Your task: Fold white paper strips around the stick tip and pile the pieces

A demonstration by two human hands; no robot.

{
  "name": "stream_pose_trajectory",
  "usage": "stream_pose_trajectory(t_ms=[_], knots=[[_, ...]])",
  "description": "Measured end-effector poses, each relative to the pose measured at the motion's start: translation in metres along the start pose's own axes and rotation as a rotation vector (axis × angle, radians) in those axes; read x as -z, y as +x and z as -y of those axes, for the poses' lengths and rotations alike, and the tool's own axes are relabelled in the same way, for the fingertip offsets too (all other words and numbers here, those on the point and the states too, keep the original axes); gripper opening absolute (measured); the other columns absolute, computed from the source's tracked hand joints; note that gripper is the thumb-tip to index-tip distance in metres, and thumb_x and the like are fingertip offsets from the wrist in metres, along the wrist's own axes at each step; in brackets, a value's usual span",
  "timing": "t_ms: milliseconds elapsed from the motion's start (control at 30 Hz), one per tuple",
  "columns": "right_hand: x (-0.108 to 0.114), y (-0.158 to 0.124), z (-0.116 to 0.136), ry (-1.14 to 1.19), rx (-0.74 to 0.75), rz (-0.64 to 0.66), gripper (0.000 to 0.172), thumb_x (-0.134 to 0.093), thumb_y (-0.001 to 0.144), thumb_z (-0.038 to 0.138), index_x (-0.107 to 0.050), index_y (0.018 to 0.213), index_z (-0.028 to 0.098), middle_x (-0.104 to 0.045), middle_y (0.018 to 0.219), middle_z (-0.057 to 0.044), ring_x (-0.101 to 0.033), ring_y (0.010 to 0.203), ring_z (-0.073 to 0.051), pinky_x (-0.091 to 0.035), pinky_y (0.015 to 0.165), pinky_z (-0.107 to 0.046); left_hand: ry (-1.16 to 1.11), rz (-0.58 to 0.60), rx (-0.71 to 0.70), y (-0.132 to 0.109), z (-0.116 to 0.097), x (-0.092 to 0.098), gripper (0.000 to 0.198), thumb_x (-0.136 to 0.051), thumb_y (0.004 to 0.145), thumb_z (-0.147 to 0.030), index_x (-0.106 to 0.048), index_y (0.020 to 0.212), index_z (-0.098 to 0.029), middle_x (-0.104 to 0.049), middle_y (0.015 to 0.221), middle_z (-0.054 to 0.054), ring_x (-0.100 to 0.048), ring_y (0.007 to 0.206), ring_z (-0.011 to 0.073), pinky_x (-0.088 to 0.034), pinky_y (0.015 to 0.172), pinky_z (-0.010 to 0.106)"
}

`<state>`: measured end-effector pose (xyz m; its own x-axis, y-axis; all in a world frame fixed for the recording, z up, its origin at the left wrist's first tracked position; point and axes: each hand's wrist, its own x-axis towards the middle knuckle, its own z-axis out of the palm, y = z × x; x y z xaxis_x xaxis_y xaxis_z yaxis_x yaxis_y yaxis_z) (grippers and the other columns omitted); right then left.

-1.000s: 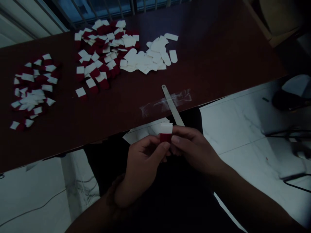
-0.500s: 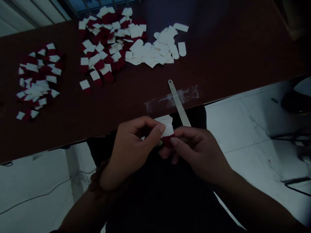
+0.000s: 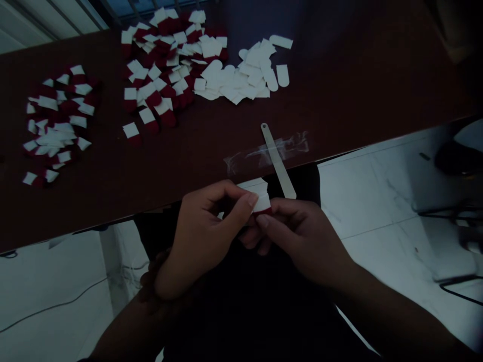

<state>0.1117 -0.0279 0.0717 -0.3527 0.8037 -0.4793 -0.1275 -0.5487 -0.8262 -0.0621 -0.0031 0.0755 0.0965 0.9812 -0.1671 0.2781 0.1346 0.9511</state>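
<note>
Between my hands, just off the table's front edge, is a small white card piece with a dark red end [image 3: 262, 203]. My left hand [image 3: 211, 226] pinches its white part between thumb and forefinger. Closed on the red end is my right hand [image 3: 298, 231], its thumb lying over most of the red. A larger white sheet [image 3: 251, 187] shows behind the piece, partly covered by my left fingers; I cannot tell what holds it. Close beyond my right hand, a flat pale strip with a hole in one end [image 3: 277, 161] juts over the table edge.
Crumpled clear plastic film [image 3: 241, 160] lies under the strip. On the dark table [image 3: 339, 90] are a heap of plain white round-ended pieces [image 3: 241, 80], a large heap of red-and-white pieces [image 3: 151, 93] and a smaller one [image 3: 56, 136] at the left. A cable [image 3: 56, 305] runs across the floor.
My right thumb has slid slightly left over the piece, covering more of the red end. My left hand keeps its pinch. The heaps are unchanged.
</note>
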Motion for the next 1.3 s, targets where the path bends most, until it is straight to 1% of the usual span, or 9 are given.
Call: stream_pose_trajectory(t_ms=[133, 333, 467, 600, 767, 867, 967, 1100, 1300], knots=[[-0.0003, -0.0003, 0.0001, -0.016, 0.017, 0.006, 0.013, -0.071, 0.099, 0.029, -0.077, 0.094, 0.02, -0.082, 0.084, -0.003, -0.079, 0.077, -0.014, -0.063, 0.064, -0.021, 0.002, 0.007, -0.004, -0.0002, 0.0015, 0.0004, 0.017, -0.07, 0.093, -0.02, -0.074, 0.077, -0.02, -0.069, 0.067, -0.003, -0.059, 0.055, 0.0087, -0.044, 0.048, 0.018], [0.0003, 0.0009, -0.0005, -0.017, 0.016, 0.032, 0.016, -0.069, 0.101, 0.032, -0.078, 0.1, 0.02, -0.082, 0.088, -0.004, -0.08, 0.081, -0.015, -0.063, 0.066, -0.022, 0.014, 0.005, 0.01, -0.0016, 0.0011, 0.0023, 0.017, -0.068, 0.093, -0.021, -0.074, 0.077, -0.02, -0.07, 0.069, -0.002, -0.061, 0.058, 0.01, -0.046, 0.049, 0.019], [-0.0001, 0.0033, -0.0013, -0.054, 0.002, 0.024, 0.015, -0.07, 0.1, 0.033, -0.079, 0.103, 0.021, -0.082, 0.087, -0.003, -0.078, 0.078, -0.013, -0.063, 0.066, -0.021, 0.043, 0.005, 0.031, -0.0035, 0.0017, 0.0008, 0.016, -0.068, 0.093, -0.023, -0.074, 0.078, -0.022, -0.071, 0.072, -0.001, -0.063, 0.057, 0.0117, -0.047, 0.047, 0.021], [0.0002, 0.004, -0.0006, -0.096, 0.021, 0.024, 0.015, -0.068, 0.101, 0.031, -0.079, 0.101, 0.02, -0.082, 0.086, -0.003, -0.078, 0.077, -0.014, -0.063, 0.066, -0.022, 0.085, -0.013, 0.043, -0.0045, 0.0023, -0.0004, 0.016, -0.068, 0.093, -0.025, -0.075, 0.079, -0.023, -0.072, 0.073, 0.0, -0.063, 0.058, 0.0127, -0.047, 0.047, 0.021], [0.0004, 0.0042, 0.0009, -0.117, 0.004, 0.03, 0.015, -0.068, 0.1, 0.03, -0.078, 0.099, 0.019, -0.082, 0.088, -0.004, -0.079, 0.078, -0.015, -0.064, 0.067, -0.023, 0.103, -0.028, 0.058, -0.0049, 0.0025, -0.0009, 0.015, -0.068, 0.093, -0.025, -0.076, 0.079, -0.023, -0.072, 0.073, 0.0, -0.063, 0.059, 0.013, -0.047, 0.048, 0.022], [0.0007, 0.0046, 0.001, -0.113, -0.007, 0.036, 0.014, -0.069, 0.1, 0.03, -0.078, 0.101, 0.019, -0.082, 0.089, -0.004, -0.079, 0.078, -0.016, -0.064, 0.067, -0.025, 0.086, -0.03, 0.057, -0.0048, 0.0044, -0.0006, 0.015, -0.069, 0.093, -0.026, -0.076, 0.08, -0.023, -0.072, 0.072, 0.0, -0.062, 0.058, 0.0127, -0.046, 0.048, 0.022], [0.002, 0.0041, -0.0004, -0.077, -0.018, 0.046, 0.018, -0.068, 0.1, 0.034, -0.079, 0.102, 0.019, -0.083, 0.092, -0.006, -0.079, 0.082, -0.018, -0.064, 0.069, -0.027, 0.06, -0.026, 0.02, -0.0038, 0.0065, 0.0006, 0.016, -0.068, 0.093, -0.024, -0.074, 0.078, -0.022, -0.07, 0.071, -0.001, -0.061, 0.059, 0.012, -0.047, 0.05, 0.021], [0.0033, 0.0033, -0.004, -0.027, 0.0, 0.049, 0.03, -0.059, 0.105, 0.041, -0.081, 0.105, 0.02, -0.083, 0.093, -0.007, -0.079, 0.082, -0.018, -0.064, 0.068, -0.028, 0.043, -0.035, -0.008, -0.0029, 0.0073, 0.0021, 0.018, -0.066, 0.094, -0.021, -0.071, 0.076, -0.021, -0.069, 0.071, -0.001, -0.061, 0.062, 0.0121, -0.049, 0.055, 0.022], [0.0022, 0.0059, -0.0061, -0.034, 0.008, 0.062, 0.029, -0.057, 0.106, 0.038, -0.081, 0.108, 0.021, -0.082, 0.093, -0.006, -0.078, 0.083, -0.017, -0.063, 0.068, -0.026, 0.048, -0.042, 0.031, -0.0031, 0.0089, 0.0015, 0.017, -0.066, 0.093, -0.021, -0.072, 0.077, -0.022, -0.069, 0.072, -0.001, -0.061, 0.063, 0.0125, -0.049, 0.057, 0.023]])
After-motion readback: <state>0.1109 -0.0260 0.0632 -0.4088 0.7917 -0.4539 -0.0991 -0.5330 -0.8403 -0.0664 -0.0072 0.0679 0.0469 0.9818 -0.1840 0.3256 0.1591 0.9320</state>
